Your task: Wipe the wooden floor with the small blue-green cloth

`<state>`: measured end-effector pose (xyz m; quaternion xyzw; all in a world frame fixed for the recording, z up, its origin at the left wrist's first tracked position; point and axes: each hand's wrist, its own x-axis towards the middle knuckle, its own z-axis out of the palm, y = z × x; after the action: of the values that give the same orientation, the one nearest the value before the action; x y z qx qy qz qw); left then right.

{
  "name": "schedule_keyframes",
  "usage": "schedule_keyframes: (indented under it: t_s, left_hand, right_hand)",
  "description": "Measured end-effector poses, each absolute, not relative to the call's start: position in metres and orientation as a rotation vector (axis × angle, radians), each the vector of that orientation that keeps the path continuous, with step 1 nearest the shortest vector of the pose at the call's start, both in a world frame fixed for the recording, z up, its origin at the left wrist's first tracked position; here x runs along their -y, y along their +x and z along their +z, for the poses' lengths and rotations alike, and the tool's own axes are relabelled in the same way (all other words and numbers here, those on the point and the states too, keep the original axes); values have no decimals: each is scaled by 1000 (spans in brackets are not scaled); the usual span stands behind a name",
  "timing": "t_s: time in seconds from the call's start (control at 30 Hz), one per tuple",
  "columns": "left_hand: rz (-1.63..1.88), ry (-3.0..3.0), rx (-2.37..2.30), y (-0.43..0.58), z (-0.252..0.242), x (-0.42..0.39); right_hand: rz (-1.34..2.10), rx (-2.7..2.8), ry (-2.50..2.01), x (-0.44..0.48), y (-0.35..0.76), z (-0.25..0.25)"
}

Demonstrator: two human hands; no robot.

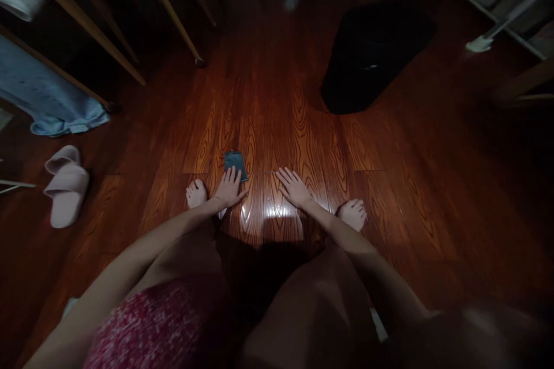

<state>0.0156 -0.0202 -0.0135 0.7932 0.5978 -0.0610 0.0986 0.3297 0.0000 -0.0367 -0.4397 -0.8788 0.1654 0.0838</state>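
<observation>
Glossy red-brown plank floor (272,104), dim indoors
My splayed left hand (229,187) overlaps a flat teal rectangle (234,160); splayed right hand (295,189), right of it.

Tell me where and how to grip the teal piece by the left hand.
Best pinch the teal piece by its right edge, probably, coming in low from the right: it lies flat on the floor, the left hand covers its near left part, and that edge shows uncovered, facing the right hand.
</observation>
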Motion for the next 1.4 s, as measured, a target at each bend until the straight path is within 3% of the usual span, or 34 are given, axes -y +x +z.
schedule_keyframes:
  t_s: [0.13, 0.23, 0.47, 0.57, 1.17, 1.4]
  left_hand:
    - [-172, 2547, -1430, 41, -10, 18]
    - [-158, 2566, -1425, 41, -6, 9]
    - [-217, 2143, -2152, -17, -9, 4]
    - [-188, 2067, -2262, -23, -16, 14]
    - [332, 2317, -1947, 2, -37, -8]
    - [237, 2328, -1883, 12, -31, -1]
  right_hand:
    - [482, 2628, -1296, 0, 330, -36]
    - [478, 2624, -1293, 0, 330, -36]
    - [476, 2631, -1304, 0, 330, -36]
    - [446, 2633, -1313, 1, 331, -37]
    - [48, 2685, -1441, 5, 333, -62]
    - [45, 2781, -1332, -2, 312, -58]
